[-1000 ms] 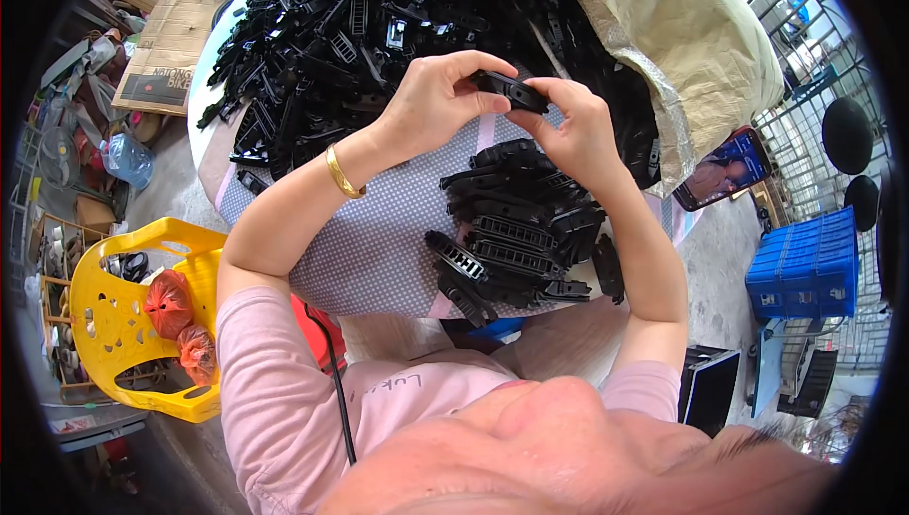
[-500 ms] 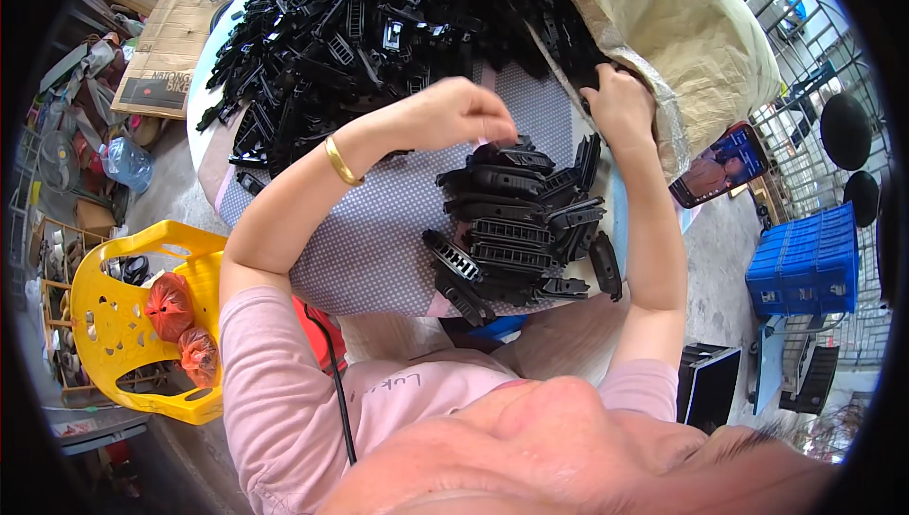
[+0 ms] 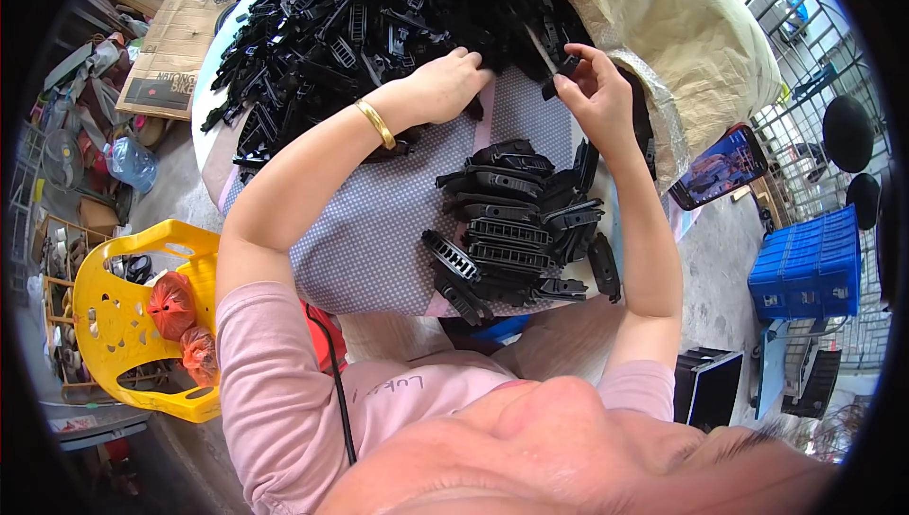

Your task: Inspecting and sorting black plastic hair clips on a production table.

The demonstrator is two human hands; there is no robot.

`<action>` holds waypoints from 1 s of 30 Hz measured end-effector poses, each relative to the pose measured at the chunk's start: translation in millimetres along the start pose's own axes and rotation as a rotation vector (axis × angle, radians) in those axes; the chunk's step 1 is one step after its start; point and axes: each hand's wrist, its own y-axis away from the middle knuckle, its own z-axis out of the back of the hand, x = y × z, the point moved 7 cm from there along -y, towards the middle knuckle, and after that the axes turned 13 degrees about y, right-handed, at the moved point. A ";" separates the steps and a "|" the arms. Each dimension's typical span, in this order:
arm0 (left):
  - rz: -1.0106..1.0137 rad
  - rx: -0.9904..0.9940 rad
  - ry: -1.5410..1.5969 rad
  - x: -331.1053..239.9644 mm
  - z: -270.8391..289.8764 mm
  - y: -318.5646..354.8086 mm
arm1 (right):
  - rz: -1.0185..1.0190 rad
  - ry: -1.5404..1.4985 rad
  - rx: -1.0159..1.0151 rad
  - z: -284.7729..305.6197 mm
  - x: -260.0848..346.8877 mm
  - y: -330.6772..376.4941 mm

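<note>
A big heap of loose black plastic parts (image 3: 379,13) covers the far half of a round table with a dotted cloth (image 3: 379,231). My left hand (image 3: 445,87), a gold bangle on its wrist, reaches into the near edge of that heap and touches the parts. My right hand (image 3: 592,89) pinches a small black plastic piece (image 3: 559,79) between its fingertips, just above the cloth. Closer to me lies a stacked pile of assembled black parts (image 3: 521,221).
A tan sack (image 3: 682,32) slumps at the table's right. A phone (image 3: 720,165) lies beside it. A yellow plastic chair (image 3: 114,326) with red bags stands left, a blue crate (image 3: 805,264) right, and cardboard (image 3: 166,46) far left.
One second ago both hands held a black part together above the near pile. It went down on that pile. Both hands then moved away to the heap, the right taking a small piece.
</note>
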 end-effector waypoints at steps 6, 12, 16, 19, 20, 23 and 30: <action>-0.090 -0.188 0.083 -20.3 26.7 7.6 | -0.028 -0.506 0.184 -15.0 2.1 3.4; 0.162 -0.231 0.766 -24.1 39.5 23.5 | 0.193 -0.407 0.258 -23.4 33.4 14.6; 0.351 -0.238 1.072 -15.5 39.9 32.8 | 0.226 -0.253 0.237 -24.2 35.7 15.5; 0.418 -0.224 1.318 -7.6 26.7 36.4 | 0.356 -0.097 0.161 -22.8 43.5 17.0; 0.394 -0.233 1.374 -7.0 26.4 37.7 | 0.463 -0.001 0.091 -19.9 50.2 19.7; 0.378 -0.254 1.397 -7.5 29.1 40.0 | 0.583 0.204 0.012 -17.9 65.7 27.2; 0.260 -0.235 1.147 -21.8 33.9 38.5 | 0.688 0.287 -0.015 -21.0 71.7 34.5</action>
